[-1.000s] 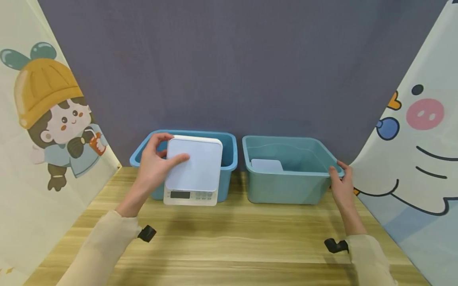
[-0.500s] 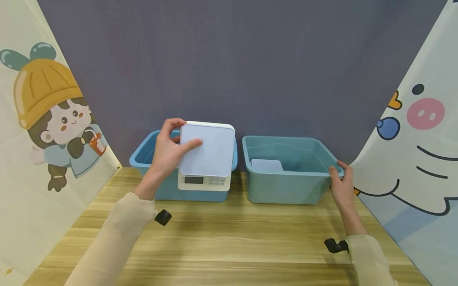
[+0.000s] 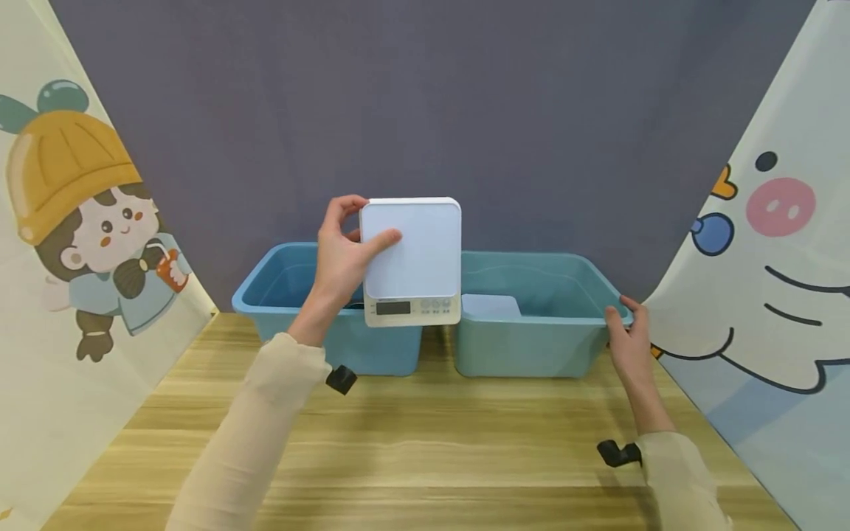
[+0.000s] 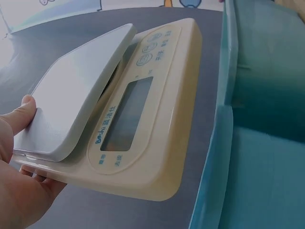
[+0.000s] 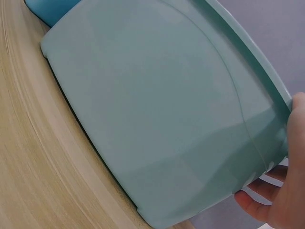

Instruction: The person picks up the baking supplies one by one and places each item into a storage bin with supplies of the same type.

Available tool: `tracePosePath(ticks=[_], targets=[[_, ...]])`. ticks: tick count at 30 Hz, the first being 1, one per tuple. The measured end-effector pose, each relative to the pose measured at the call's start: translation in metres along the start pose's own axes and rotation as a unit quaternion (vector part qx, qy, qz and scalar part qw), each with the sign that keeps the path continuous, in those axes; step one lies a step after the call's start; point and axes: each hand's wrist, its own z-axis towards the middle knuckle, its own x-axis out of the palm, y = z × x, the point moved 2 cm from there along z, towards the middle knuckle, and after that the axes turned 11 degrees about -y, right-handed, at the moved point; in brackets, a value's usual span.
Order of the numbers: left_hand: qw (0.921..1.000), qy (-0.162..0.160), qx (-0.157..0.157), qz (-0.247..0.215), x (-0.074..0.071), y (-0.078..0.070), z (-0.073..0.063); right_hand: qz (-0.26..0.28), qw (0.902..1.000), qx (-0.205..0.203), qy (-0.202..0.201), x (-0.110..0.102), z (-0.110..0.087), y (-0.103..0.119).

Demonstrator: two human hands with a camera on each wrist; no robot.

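A white kitchen scale (image 3: 413,251) is held up by my left hand (image 3: 340,258), thumb on the weighing plate and the other fingers behind it. Tilted upright, it hangs over the gap between two plastic bins. Its display and buttons (image 4: 128,114) show in the left wrist view, apart from the bins. At the right end of the grey-green bin (image 3: 524,350), my right hand (image 3: 629,343) grips the corner of the rim. Inside that bin, a pale flat-topped object (image 3: 490,306) shows at the left; its lower part is hidden by the bin wall.
The blue bin (image 3: 378,350) stands left of the grey-green one on a wooden table (image 3: 465,442). Something dark inside it is mostly hidden. A dark grey curtain (image 3: 425,103) hangs behind, with cartoon-printed cloths at both sides.
My left hand has carried the scale up and to the right, from in front of the blue bin to over the gap. The right hand stays on the rim.
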Motion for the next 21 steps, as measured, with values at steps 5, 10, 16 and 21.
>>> tracePosePath(ticks=[5,10,16,21], targets=[[0.9996,-0.005,0.004,-0.028,0.019,0.002,0.005,0.004,1.0,0.002,-0.002,0.001,0.001,0.0],[0.9991,-0.007,0.001,-0.041,0.038,0.004,0.009,0.004,1.0,-0.003,0.0,0.004,0.0,-0.002],[0.9984,-0.007,-0.009,-0.055,0.061,0.009,0.013,-0.009,0.9999,-0.009,0.003,0.003,-0.002,-0.004],[0.9979,-0.007,-0.021,-0.06,0.08,0.018,0.015,-0.016,0.9998,-0.012,0.003,0.0,-0.001,-0.004]])
